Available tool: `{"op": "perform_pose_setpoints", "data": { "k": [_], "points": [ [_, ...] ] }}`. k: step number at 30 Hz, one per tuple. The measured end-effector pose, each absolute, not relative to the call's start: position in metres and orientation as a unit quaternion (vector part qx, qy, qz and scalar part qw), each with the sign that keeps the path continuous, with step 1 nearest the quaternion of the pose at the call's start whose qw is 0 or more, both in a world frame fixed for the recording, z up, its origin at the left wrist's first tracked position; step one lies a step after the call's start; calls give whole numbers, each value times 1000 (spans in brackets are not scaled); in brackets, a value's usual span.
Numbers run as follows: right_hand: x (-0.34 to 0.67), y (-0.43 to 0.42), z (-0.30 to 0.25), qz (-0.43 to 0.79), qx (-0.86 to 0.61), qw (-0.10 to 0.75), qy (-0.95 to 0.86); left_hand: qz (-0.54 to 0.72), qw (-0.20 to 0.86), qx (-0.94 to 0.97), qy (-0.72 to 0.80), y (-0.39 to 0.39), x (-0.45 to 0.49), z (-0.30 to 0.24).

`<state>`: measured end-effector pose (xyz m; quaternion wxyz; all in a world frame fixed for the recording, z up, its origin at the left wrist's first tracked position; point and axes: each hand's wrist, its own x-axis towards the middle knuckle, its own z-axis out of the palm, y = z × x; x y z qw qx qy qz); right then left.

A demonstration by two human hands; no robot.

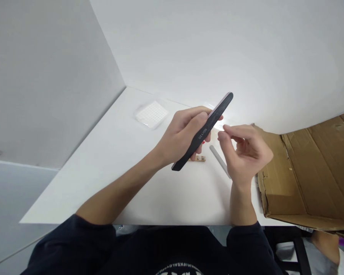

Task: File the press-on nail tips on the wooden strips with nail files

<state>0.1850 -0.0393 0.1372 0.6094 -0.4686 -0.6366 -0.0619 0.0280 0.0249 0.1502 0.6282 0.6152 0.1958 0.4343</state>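
My left hand (189,131) is closed around a black nail file (210,124) marked 80/120. The file points up and to the right, above the table. Just right of it, my right hand (243,152) is raised with thumb and forefinger pinched together; whatever may be between the tips is too small to make out. Below the hands, a slim grey strip (219,160) lies on the table, partly behind my right hand. A small tan strip with shiny round pieces (200,158) shows beneath the file, and a bit of red is mostly hidden by my left fingers.
On the white table (103,152) a clear packet with a white grid sheet (151,114) lies back left. An open cardboard box (306,172) stands at the right. White panels rise behind and left. Another person's arm (326,246) shows at lower right.
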Motion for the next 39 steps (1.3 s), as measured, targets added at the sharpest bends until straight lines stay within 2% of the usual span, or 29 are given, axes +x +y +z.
{"op": "perform_pose_setpoints", "data": {
  "k": [5, 14, 17, 22, 27, 39],
  "points": [
    [178, -36, 135, -160, -454, 561, -673, 451, 594, 635, 201, 24, 29, 144],
    [176, -37, 136, -181, -444, 551, -683, 460, 571, 648, 206, 24, 30, 143],
    [176, -38, 135, -148, -452, 538, -695, 466, 564, 650, 205, 24, 31, 143],
    [175, -40, 137, -117, -446, 571, -680, 466, 561, 652, 208, 24, 31, 142],
    [179, -42, 138, -55, -445, 551, -704, 463, 567, 649, 207, 24, 30, 141],
    [185, -43, 147, -51, -462, 507, -726, 444, 561, 664, 217, 24, 32, 139]
  ]
}}
